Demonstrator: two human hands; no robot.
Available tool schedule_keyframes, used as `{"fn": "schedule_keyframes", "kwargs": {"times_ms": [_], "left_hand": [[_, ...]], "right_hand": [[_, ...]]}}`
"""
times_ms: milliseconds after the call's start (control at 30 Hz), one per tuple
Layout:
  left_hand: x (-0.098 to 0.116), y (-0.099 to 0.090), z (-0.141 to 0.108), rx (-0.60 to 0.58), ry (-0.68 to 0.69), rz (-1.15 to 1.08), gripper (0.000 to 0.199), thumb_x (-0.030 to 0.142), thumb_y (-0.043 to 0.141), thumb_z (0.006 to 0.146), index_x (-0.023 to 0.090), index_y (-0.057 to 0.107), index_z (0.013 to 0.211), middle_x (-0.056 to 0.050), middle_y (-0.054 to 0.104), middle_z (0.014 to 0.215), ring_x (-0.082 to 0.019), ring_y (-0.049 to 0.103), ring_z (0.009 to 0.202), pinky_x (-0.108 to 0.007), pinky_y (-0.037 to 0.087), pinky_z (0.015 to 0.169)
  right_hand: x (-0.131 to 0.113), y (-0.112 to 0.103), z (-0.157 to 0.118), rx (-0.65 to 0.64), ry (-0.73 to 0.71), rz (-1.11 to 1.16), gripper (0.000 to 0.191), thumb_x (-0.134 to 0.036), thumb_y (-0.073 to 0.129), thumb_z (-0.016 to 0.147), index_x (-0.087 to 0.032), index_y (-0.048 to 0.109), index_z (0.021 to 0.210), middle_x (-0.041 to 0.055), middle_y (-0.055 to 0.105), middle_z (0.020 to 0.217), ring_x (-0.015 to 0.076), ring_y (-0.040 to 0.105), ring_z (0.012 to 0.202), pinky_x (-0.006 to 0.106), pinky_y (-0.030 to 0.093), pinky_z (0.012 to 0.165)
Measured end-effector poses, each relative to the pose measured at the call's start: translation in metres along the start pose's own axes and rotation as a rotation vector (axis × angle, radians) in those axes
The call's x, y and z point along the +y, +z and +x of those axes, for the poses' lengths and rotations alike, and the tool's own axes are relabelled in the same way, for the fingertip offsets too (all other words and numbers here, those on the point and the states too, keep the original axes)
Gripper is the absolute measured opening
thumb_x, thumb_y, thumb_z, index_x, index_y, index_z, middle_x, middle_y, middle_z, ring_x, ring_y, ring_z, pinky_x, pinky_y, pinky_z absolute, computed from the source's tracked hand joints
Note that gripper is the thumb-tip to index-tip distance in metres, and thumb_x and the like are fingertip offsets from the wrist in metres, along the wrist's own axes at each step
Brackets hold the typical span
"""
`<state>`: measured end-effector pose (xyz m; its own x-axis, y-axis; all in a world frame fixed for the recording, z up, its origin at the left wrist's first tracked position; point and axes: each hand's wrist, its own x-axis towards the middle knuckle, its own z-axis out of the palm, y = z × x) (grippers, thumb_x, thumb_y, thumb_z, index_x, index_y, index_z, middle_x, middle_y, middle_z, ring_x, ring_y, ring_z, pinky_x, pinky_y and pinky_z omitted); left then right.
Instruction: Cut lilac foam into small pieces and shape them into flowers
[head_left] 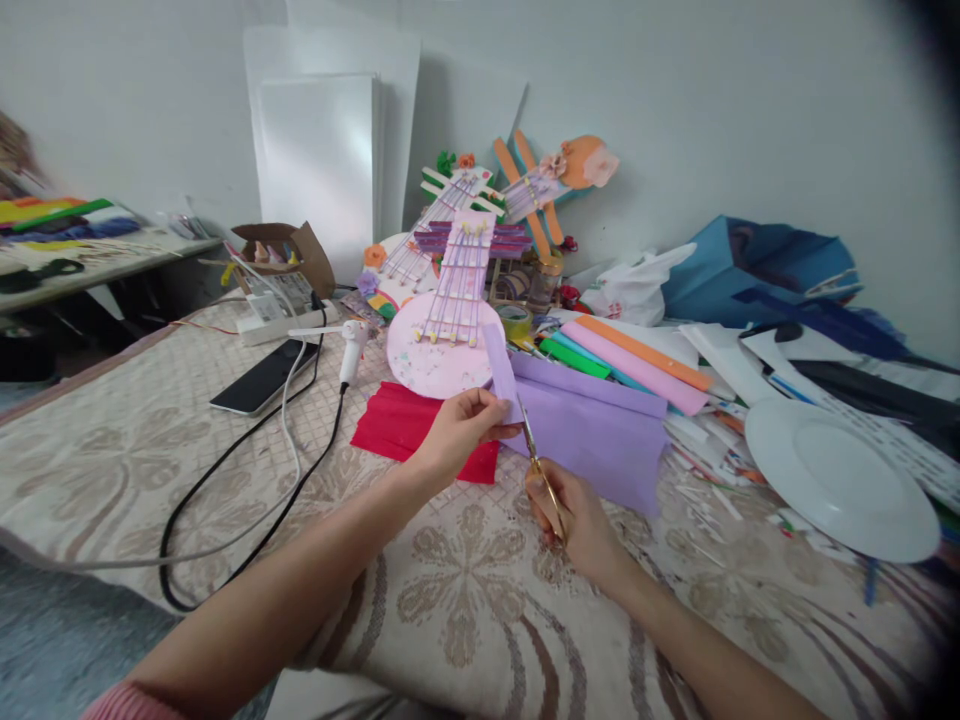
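My left hand point(471, 425) pinches a narrow purple strip point(500, 368), which stands up above the fingers. Gold-handled scissors point(546, 482) are in my right hand point(574, 515), with the fingers wrapped round the handles. Their blades point up and lie at the right edge of the strip, just beside my left fingertips. Behind my hands a larger purple sheet point(592, 430) lies on the patterned cloth. A red piece point(394, 420) rests partly under my left forearm. The pink round-bodied instrument model point(439, 345) leans beyond the strip.
A white glue gun point(352, 352), its black cable and a phone point(266, 376) lie at the left. Coloured rolls point(637, 365), paper scraps and a white plate point(840, 480) occupy the right. More decorated models point(442, 215) lean on the wall.
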<state>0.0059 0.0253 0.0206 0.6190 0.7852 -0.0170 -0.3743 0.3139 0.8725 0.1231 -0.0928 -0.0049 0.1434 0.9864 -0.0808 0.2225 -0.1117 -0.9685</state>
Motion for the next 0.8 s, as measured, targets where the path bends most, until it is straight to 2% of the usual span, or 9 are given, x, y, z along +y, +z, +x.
{"fn": "schedule_keyframes", "kwargs": {"times_ms": [200, 333, 800], "left_hand": [[0.002, 0.002, -0.002, -0.012, -0.011, 0.0, 0.02, 0.024, 0.065, 0.071, 0.012, 0.049, 0.07, -0.001, 0.058, 0.069, -0.01, 0.061, 0.066, -0.03, 0.05, 0.074], [0.001, 0.003, -0.003, -0.027, -0.015, 0.0, 0.022, 0.025, 0.066, 0.07, 0.012, 0.049, 0.069, 0.0, 0.058, 0.068, -0.01, 0.061, 0.067, -0.03, 0.05, 0.074], [-0.008, 0.005, -0.004, -0.022, -0.023, 0.026, 0.024, 0.026, 0.068, 0.068, 0.012, 0.049, 0.068, 0.001, 0.057, 0.065, -0.009, 0.06, 0.062, -0.028, 0.052, 0.07]], "right_hand": [[-0.004, -0.002, -0.001, -0.043, -0.029, 0.033, 0.039, -0.056, 0.04, 0.083, -0.021, 0.038, 0.066, -0.0091, 0.033, 0.045, 0.0062, 0.031, 0.036, 0.018, 0.032, 0.036], [-0.006, -0.002, -0.002, -0.047, 0.002, 0.044, 0.043, -0.061, 0.038, 0.081, -0.02, 0.039, 0.067, -0.0092, 0.032, 0.045, 0.0058, 0.03, 0.036, 0.018, 0.031, 0.035], [-0.015, -0.001, -0.004, -0.025, 0.053, 0.093, 0.048, -0.067, 0.039, 0.076, -0.02, 0.037, 0.065, -0.0089, 0.035, 0.046, 0.0056, 0.033, 0.036, 0.018, 0.032, 0.037]]}}
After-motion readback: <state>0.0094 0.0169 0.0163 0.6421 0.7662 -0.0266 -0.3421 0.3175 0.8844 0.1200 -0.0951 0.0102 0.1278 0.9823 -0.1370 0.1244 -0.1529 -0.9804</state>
